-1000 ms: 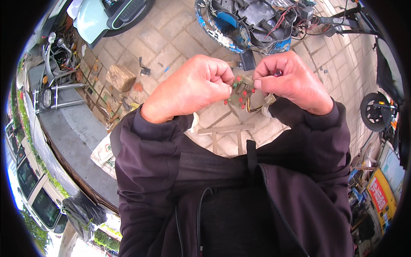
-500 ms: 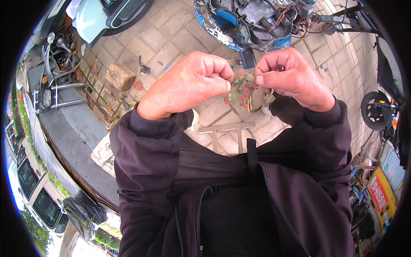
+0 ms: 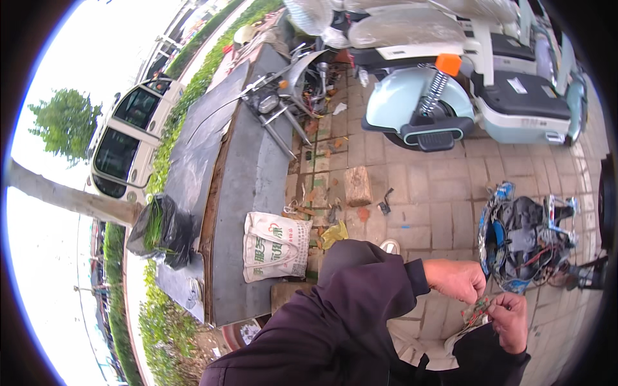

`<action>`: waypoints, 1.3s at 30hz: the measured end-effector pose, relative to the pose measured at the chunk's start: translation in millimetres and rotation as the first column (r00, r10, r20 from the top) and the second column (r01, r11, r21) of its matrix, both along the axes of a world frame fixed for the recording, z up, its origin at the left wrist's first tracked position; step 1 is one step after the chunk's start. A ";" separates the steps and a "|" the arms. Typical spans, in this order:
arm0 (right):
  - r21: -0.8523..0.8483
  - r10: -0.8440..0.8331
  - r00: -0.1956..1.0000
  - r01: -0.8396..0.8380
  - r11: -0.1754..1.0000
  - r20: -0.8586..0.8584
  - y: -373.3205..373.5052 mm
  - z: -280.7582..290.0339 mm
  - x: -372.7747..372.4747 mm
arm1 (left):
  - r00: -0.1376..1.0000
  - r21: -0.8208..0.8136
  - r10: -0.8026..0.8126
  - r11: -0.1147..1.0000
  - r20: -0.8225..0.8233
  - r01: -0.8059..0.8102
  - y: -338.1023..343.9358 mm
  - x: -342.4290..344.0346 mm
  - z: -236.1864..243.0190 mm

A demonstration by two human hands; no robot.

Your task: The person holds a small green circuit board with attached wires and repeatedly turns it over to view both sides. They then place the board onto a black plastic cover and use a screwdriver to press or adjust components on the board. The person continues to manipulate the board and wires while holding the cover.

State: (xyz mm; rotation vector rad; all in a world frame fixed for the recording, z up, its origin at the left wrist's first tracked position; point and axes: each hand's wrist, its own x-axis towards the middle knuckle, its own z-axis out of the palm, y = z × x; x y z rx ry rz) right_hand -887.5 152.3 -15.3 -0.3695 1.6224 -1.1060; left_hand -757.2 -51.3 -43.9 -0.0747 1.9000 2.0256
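At the lower right, both hands come together over a small circuit board (image 3: 475, 312) with red and green components on it. My left hand (image 3: 454, 280) is closed, its fingertips pinched at the board's upper edge. My right hand (image 3: 510, 319) also has its fingers closed, thumb and forefinger pinching the board's right side. The fingers cover part of the board, and its details are small.
A blue-and-black scooter body shell (image 3: 518, 241) lies on the paving beyond my hands. A wooden block (image 3: 358, 186) and a white cloth bag (image 3: 275, 248) are farther left. Parked pale-blue scooters (image 3: 418, 100) stand at the back, beside a grey-topped bench (image 3: 248, 186).
The view has swung to the left, so my hands and the board now appear at the lower right. My hands stay close together at the board.
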 end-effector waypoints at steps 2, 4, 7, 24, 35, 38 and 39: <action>-0.029 -0.018 0.999 0.019 0.999 0.037 3.7 -6.0 -1.9 | 1.000 -0.050 -0.005 0.999 0.009 0.005 0.6 0.4 -1.3; -0.030 -0.006 0.999 0.007 1.000 0.034 5.8 -9.7 -1.7 | 1.000 -0.065 0.003 0.998 -0.022 -0.004 1.2 1.8 -2.8; -0.030 -0.015 1.000 0.015 0.999 -0.008 0.8 -7.8 2.9 | 0.997 -0.125 0.020 0.992 -0.078 -0.030 -0.5 3.2 -4.8; -0.020 -0.006 0.993 0.009 1.000 0.117 1.0 -2.4 -7.1 | 0.967 0.045 0.064 0.996 0.248 -0.078 0.9 -3.6 4.1; -0.168 -0.406 0.855 0.473 0.865 0.323 5.5 -21.6 -12.7 | 0.841 0.111 0.434 0.865 0.324 -0.489 -1.4 -6.8 6.0; -0.161 -0.443 0.845 0.503 0.849 0.300 3.2 -23.4 -10.2 | 0.853 0.206 0.418 0.847 0.313 -0.490 1.3 -5.2 5.3; -0.162 -0.444 0.845 0.503 0.849 0.297 2.7 -24.2 -8.9 | 0.851 0.212 0.422 0.842 0.311 -0.495 2.7 -5.5 4.0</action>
